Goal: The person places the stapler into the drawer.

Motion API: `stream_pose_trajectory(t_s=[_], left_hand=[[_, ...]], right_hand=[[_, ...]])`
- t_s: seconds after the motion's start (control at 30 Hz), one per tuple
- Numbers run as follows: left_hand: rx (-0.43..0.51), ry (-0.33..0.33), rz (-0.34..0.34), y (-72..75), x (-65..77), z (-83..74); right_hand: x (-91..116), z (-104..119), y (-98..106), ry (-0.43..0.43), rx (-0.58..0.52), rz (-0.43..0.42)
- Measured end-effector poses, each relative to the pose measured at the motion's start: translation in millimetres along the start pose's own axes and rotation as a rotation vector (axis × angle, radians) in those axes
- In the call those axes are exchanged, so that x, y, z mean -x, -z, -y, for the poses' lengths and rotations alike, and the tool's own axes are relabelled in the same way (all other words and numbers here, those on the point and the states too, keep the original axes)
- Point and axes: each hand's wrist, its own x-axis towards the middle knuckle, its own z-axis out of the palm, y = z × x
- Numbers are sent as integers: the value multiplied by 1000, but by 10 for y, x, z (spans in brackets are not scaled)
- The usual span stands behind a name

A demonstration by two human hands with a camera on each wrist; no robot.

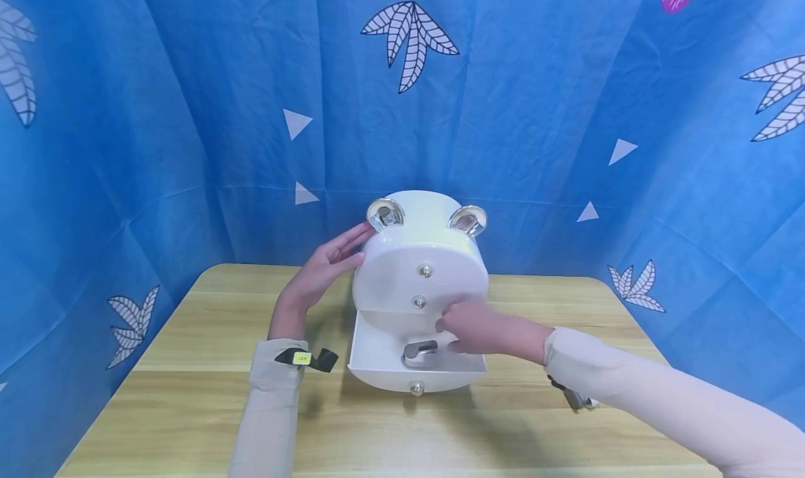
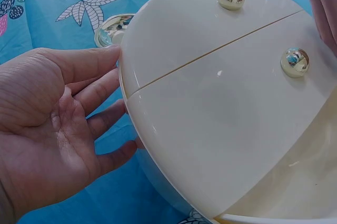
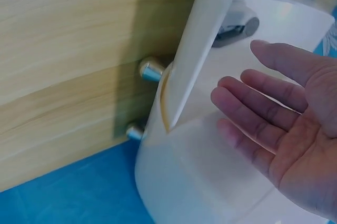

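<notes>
A white rounded storage box (image 1: pixel 420 258) with shiny gold ears and gold knobs stands on the table, its bottom drawer (image 1: pixel 377 345) pulled out. Inside the drawer lies a small grey object (image 1: pixel 420 353) with a rounded end; its kind is unclear. My left hand (image 1: pixel 323 268) touches the left side of the box, fingers stretched out along its edge (image 2: pixel 58 103). Over the right part of the drawer is my right hand (image 1: pixel 484 328), slightly blurred. In the right wrist view its fingers are loosely bent with nothing in them, apart from the grey object (image 3: pixel 237 27).
The box stands on a light wooden table (image 1: pixel 207 366). A blue patterned curtain (image 1: pixel 534 114) hangs behind the table and along both sides. A black strap with a yellow label (image 1: pixel 302 358) is round the left wrist.
</notes>
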Motion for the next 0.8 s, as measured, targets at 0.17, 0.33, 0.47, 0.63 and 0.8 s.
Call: stream_pose_trajectory(t_s=[0.17,0.33,0.47,0.63,0.8], left_hand=[[3,-1,3,5,-5,5],[2,4,2,14,-11,18],[4,11,-4,16,-7,13],[7,14,-9,23,-12,23],[12,15,-6,20,-15,18]], right_hand=[[257,-162,119,-122,-168,47],[576,-405,174,-237,-296,88],[853,-588,145,-309,-337,122],[1193,-765,-1,-357,-387,158],[1459,-846,-239,-426,-483,212]])
